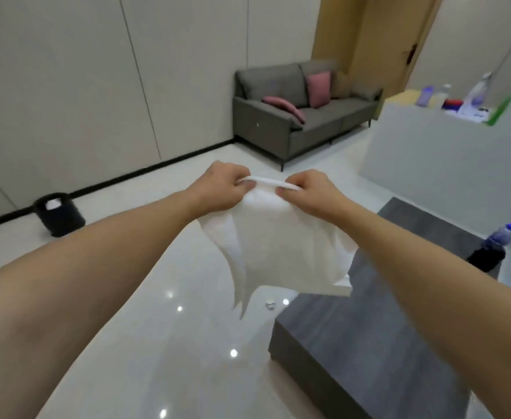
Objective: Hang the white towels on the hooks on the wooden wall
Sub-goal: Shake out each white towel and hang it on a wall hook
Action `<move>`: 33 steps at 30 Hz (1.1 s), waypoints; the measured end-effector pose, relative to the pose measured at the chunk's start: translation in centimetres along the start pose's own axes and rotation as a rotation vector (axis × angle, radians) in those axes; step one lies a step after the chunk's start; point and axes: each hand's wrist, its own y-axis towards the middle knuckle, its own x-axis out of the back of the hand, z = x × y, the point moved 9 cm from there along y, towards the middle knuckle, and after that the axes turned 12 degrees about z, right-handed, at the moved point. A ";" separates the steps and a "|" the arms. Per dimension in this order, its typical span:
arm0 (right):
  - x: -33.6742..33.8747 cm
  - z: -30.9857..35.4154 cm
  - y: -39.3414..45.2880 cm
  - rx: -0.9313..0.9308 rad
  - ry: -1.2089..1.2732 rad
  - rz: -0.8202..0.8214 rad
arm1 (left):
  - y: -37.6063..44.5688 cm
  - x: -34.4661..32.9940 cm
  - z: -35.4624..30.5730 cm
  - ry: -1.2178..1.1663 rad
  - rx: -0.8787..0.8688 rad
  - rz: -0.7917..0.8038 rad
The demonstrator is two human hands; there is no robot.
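A white towel [278,246] hangs in the air in front of me, held up by its top edge. My left hand [221,189] pinches the left end of that edge, and my right hand [311,192] pinches the right end, a short strip of cloth stretched between them. The towel's lower corners dangle above the floor and the edge of a grey table [369,343]. A wooden wall panel [366,40] stands at the far back right, beside a door. No hooks show in this view.
A grey sofa [302,116] with pink cushions stands against the back wall. A black bin [59,214] sits on the floor at left. A dark bottle [490,252] stands on the grey table. A white counter [447,146] at right carries several bottles.
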 end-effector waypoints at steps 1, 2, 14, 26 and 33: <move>-0.4 3.6 1.4 0.032 -0.020 -0.002 | -1.8 3.1 1.7 0.009 0.009 -0.048; -1.2 7.2 2.7 0.062 -0.039 -0.002 | -3.8 6.1 3.6 0.018 0.024 -0.094; -22.2 47.6 16.1 0.431 -0.345 0.018 | -31.0 31.9 28.3 0.241 0.421 -0.524; -45.6 77.5 21.9 0.915 -0.217 0.240 | -58.5 44.1 48.6 0.249 0.950 -0.712; -55.6 92.3 28.3 1.094 -0.151 0.387 | -66.2 53.8 57.2 0.338 1.246 -0.811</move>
